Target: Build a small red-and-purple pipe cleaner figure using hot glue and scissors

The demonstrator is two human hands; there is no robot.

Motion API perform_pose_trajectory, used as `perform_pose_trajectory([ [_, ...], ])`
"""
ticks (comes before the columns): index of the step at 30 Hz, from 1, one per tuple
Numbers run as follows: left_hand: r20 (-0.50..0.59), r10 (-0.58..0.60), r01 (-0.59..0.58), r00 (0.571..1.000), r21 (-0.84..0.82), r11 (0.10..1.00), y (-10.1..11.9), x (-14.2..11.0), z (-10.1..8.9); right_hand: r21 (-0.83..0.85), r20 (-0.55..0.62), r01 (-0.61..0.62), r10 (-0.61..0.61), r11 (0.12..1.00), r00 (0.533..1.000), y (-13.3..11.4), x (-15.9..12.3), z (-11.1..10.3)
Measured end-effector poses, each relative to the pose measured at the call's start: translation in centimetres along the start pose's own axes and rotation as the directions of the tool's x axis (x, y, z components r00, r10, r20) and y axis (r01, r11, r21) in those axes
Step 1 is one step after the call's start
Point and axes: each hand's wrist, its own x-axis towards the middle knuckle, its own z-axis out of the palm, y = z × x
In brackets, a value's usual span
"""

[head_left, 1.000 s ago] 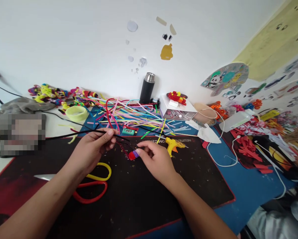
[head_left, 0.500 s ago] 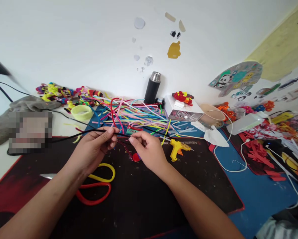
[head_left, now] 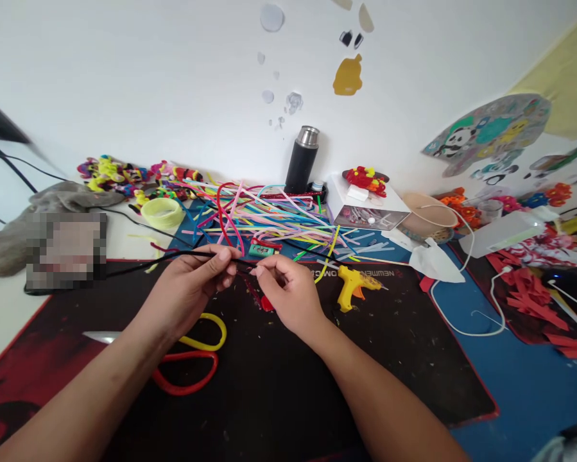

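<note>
My left hand (head_left: 194,282) pinches a long black pipe cleaner (head_left: 141,263) between thumb and fingers, and the stem runs out to the left past the wrist. Close beside it, my right hand (head_left: 288,289) has thumb and index finger closed on the same black stem, a short gap from the left fingers. Whether it is one strand or more between the hands I cannot tell. Partly behind the right hand, a red fuzzy piece (head_left: 266,304) lies on the black mat (head_left: 278,398). Scissors with red and yellow handles (head_left: 187,357) lie under my left forearm.
A yellow glue gun (head_left: 353,289) rests right of my hands. Many coloured pipe cleaners (head_left: 269,215) are heaped behind, near a black thermos (head_left: 301,163) and a white box (head_left: 365,208). A yellow tape roll (head_left: 162,213) stands left; a white cable (head_left: 442,314) curls at the right.
The camera view has shifted slightly, so the wall and the things on the right sit differently in the picture. Both hands keep their pinch on the black pipe cleaner, nearly unmoved.
</note>
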Motion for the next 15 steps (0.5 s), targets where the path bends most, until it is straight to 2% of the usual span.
perform_pose_trajectory([
  [5, 0.035, 0.004, -0.007, 0.999, 0.099, 0.995, -0.3, -0.2, 0.4, -0.041, 0.017, -0.005, 0.006, 0.999, 1.000, -0.1, -0.7, -0.4],
  [11, 0.106, 0.021, -0.047, 0.994, 0.254, 0.966, -0.6, -0.4, 0.6, -0.136, 0.012, 0.061, -0.060, 0.989, 0.998, 0.5, -1.1, -1.2],
  [15, 0.112, 0.045, -0.073, 0.993, 0.254, 0.964, -0.5, -0.4, 0.3, -0.094, 0.023, 0.057, -0.055, 0.994, 0.998, 0.5, -1.0, -1.5],
])
